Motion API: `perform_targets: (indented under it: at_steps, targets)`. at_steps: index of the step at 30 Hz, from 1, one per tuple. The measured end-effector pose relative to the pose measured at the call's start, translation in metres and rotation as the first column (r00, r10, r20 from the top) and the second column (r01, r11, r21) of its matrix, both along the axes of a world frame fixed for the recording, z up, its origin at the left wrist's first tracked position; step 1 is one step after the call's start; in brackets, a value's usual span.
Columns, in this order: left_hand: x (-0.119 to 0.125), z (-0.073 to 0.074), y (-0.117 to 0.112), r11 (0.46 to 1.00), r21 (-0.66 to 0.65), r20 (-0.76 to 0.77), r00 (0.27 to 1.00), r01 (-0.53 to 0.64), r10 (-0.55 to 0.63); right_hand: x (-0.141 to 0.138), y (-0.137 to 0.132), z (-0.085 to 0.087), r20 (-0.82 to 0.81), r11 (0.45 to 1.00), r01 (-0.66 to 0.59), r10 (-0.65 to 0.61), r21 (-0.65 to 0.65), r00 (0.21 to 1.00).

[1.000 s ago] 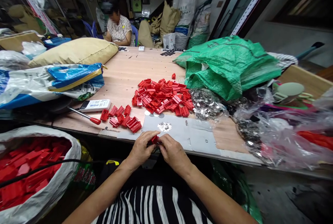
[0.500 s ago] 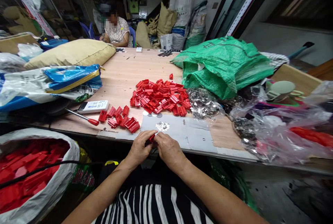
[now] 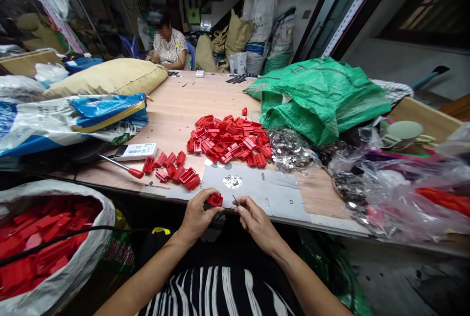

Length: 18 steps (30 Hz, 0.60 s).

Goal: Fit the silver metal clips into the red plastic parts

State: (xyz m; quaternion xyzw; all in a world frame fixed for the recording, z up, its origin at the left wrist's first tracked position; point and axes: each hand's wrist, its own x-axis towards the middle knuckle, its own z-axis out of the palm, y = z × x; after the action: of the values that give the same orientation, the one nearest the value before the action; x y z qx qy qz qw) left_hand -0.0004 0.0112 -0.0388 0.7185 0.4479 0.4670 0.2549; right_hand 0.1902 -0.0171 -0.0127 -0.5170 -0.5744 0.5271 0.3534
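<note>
Between the thumb and fingers of my left hand [image 3: 199,214] is a red plastic housing [image 3: 215,200], its hollow side showing, at the table's front edge. A short way to the right, my right hand [image 3: 254,219] pinches a small thin dark metal piece [image 3: 235,200]; its exact kind is too small to make out. The two hands are apart. Just beyond them, a little heap of shiny small metal bits [image 3: 232,182] lies on a grey sheet [image 3: 283,194]. A large pile of red housings [image 3: 229,138] sits farther back, with a smaller group [image 3: 172,170] to the left.
A red-handled screwdriver [image 3: 135,173] and a white box [image 3: 136,151] lie left. An open sack of red parts [image 3: 110,213] stands at lower left. Right are a green woven sack [image 3: 323,95] and a bag of metal pieces [image 3: 293,152]. A person [image 3: 169,44] sits across the table.
My hands have moved apart, the right one going right with the thin metal piece. The red housing stays in my left hand and is now more visible. The view has shifted slightly.
</note>
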Motion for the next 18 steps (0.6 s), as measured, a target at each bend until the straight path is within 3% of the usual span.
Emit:
perform_targets:
  at_steps: [4, 11, 18]
  targets:
    - [-0.001, 0.004, -0.007, 0.997, 0.066, -0.011, 0.999, 0.037, -0.036, -0.006, 0.002, 0.0, -0.19, 0.989, -0.036, 0.007, -0.145, 0.982]
    - [0.001, 0.02, -0.015, 0.991, 0.096, -0.035, 0.995, 0.093, -0.09, -0.014, 0.009, 0.009, -0.219, 0.987, -0.04, 0.005, -0.157, 0.976]
    - [0.01, 0.023, -0.024, 0.993, 0.108, 0.088, 0.995, 0.044, -0.054, -0.013, 0.012, 0.015, -0.31, 0.974, -0.117, 0.052, -0.195, 0.949]
